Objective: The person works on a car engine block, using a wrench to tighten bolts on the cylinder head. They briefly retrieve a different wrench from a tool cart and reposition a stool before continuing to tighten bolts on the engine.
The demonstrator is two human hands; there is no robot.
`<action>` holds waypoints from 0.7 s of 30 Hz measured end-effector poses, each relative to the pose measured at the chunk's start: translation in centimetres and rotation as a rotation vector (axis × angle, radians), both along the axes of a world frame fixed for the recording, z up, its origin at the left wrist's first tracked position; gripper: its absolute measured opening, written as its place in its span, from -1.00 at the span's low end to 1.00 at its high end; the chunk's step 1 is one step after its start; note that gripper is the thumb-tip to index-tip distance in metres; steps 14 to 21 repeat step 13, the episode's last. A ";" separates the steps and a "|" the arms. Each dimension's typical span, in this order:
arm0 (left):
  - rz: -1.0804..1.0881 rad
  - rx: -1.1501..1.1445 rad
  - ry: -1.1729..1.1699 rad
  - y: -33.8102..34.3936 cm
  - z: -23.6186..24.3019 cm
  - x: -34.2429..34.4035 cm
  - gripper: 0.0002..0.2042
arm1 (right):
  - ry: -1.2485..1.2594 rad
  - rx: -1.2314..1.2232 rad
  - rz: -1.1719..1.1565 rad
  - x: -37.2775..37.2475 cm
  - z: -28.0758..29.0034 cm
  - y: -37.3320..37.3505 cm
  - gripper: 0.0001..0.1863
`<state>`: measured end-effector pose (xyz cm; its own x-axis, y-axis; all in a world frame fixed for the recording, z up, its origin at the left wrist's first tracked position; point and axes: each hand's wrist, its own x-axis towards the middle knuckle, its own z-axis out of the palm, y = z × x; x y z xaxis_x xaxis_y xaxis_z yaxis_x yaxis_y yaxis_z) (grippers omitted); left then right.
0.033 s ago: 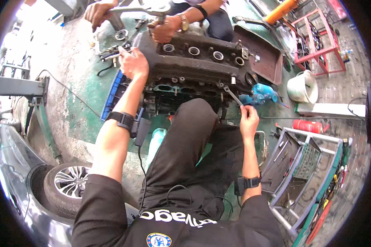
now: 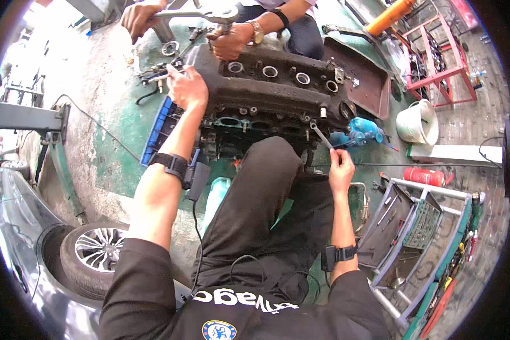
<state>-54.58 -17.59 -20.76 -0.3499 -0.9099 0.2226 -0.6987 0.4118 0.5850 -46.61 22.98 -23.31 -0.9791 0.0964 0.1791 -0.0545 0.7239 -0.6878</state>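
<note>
A dark, grimy engine (image 2: 266, 88) with round openings along its top cover lies in front of my knees. My right hand (image 2: 341, 167) pinches the handle end of a slim metal wrench (image 2: 323, 137), whose head meets the engine's near side toward the right. At the engine's left end rests my left hand (image 2: 187, 88), fingers apart against the edge; some fingertips are hard to make out. Across from me, a co-worker's hands (image 2: 230, 44) hold a long-handled ratchet wrench (image 2: 195, 11) with an upright shaft over the cover's left end.
Behind the engine lies a brown tray (image 2: 360, 79). Blue plastic (image 2: 364, 130) sits by its right end, then a white bucket (image 2: 416, 122). A blue crate (image 2: 156, 133) stands at left. A tool cart (image 2: 411, 226), a red cylinder (image 2: 428, 175) and a car wheel (image 2: 93, 255) flank me.
The whole view has shifted slightly. Relative to the engine, my right hand and the wrench's handle have swung a little to the left and toward me. My left hand stays at the engine's end.
</note>
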 end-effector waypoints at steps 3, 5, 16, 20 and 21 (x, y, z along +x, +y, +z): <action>-0.024 0.044 0.030 -0.1 -0.3 0.3 -0.42 | -0.234 -0.294 -0.099 2.1 -2.8 0.0 -0.72; -0.077 0.060 0.073 -0.4 -0.5 0.8 -0.43 | -0.322 -0.413 -0.189 2.7 -4.3 -0.4 -0.71; -0.026 0.339 0.035 -2.0 -3.0 7.0 -0.41 | -0.286 -0.418 -0.179 2.1 -5.0 -1.5 -0.68; -0.026 0.339 0.035 -2.0 -3.0 7.0 -0.41 | -0.286 -0.418 -0.179 2.1 -5.0 -1.5 -0.68; -0.026 0.339 0.035 -2.0 -3.0 7.0 -0.41 | -0.286 -0.418 -0.179 2.1 -5.0 -1.5 -0.68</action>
